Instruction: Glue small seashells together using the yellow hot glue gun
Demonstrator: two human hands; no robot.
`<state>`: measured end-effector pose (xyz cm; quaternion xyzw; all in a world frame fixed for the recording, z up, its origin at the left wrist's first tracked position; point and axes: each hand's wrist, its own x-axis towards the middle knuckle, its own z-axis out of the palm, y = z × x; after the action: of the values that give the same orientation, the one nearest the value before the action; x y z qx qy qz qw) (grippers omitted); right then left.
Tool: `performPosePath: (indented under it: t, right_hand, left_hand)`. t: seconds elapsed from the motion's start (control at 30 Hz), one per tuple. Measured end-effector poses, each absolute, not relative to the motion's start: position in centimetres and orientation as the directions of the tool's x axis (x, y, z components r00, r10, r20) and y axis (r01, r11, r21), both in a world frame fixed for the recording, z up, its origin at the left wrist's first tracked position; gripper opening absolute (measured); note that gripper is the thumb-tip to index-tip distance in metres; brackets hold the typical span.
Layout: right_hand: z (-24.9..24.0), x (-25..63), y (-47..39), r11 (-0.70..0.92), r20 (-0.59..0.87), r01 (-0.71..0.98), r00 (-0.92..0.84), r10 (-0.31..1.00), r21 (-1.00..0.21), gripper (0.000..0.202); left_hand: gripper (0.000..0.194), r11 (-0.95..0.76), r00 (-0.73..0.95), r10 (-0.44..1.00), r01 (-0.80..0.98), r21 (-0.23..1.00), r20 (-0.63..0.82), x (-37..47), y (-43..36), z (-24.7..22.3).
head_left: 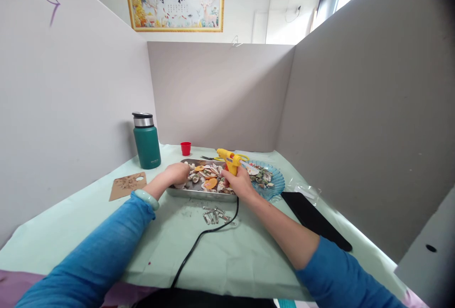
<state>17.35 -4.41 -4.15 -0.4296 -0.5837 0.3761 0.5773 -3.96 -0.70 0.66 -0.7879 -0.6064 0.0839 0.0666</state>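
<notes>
My right hand [239, 182] is wrapped round the handle of a yellow hot glue gun [231, 158], held above the right end of a metal tray [204, 196]. A white glue stick sticks out of its rear end, and a black cord [199, 238] runs down to the table's front edge. At the tray's left end my left hand [178, 173] reaches in with curled fingers; what they pinch, if anything, is hidden. Seashells [210, 183] in white, orange and brown fill much of the tray. In front of it lie several small silver metal clips or pins [214, 215].
A blue scalloped plate [278, 182] with small shells stands right of the tray, near a black flat strip [316, 220] and clear plastic [305, 189]. Yellow-handled scissors [216, 158] lie behind. Leftward are a brown card [127, 185], green bottle [147, 144] and red cup [185, 148]. Partition walls enclose the table.
</notes>
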Motion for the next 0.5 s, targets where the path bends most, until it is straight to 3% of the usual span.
performPosePath:
  t: [0.13,0.2,0.27,0.37,0.43,0.5]
  right_hand:
    - [-4.13,17.37,-4.51,0.351,0.354,0.064,0.029,0.935,-0.934,0.022]
    - [-4.18,17.39,-4.50,0.356,0.358,0.068,0.030,0.933,-0.932,0.021]
    - [-4.29,17.43,-4.43,0.360,0.363,0.073,0.033,0.931,-0.930,0.021]
    - [-4.44,17.49,-4.31,0.375,0.378,0.082,0.030,0.925,-0.924,0.021]
    - [-4.43,17.50,-4.31,0.370,0.373,0.081,0.028,0.927,-0.925,0.021]
    - [-4.33,17.46,-4.38,0.352,0.356,0.084,0.030,0.934,-0.932,0.021]
  left_hand:
    - [0.016,-0.213,0.214,0.977,0.971,-0.108,-0.001,-4.80,-0.10,0.98]
    - [0.008,-0.186,0.185,0.982,0.982,0.015,0.036,-5.07,0.15,1.14]
    - [0.003,-0.188,0.174,0.982,0.946,0.265,0.076,-5.09,0.28,1.27]
    - [0.010,-0.239,0.190,0.971,0.720,0.652,0.146,-4.91,0.25,1.43]
    - [0.012,-0.236,0.177,0.972,0.682,0.692,0.157,-4.87,0.13,1.54]
    - [0.008,-0.199,0.170,0.980,0.812,0.549,0.104,-4.90,-0.09,1.60]
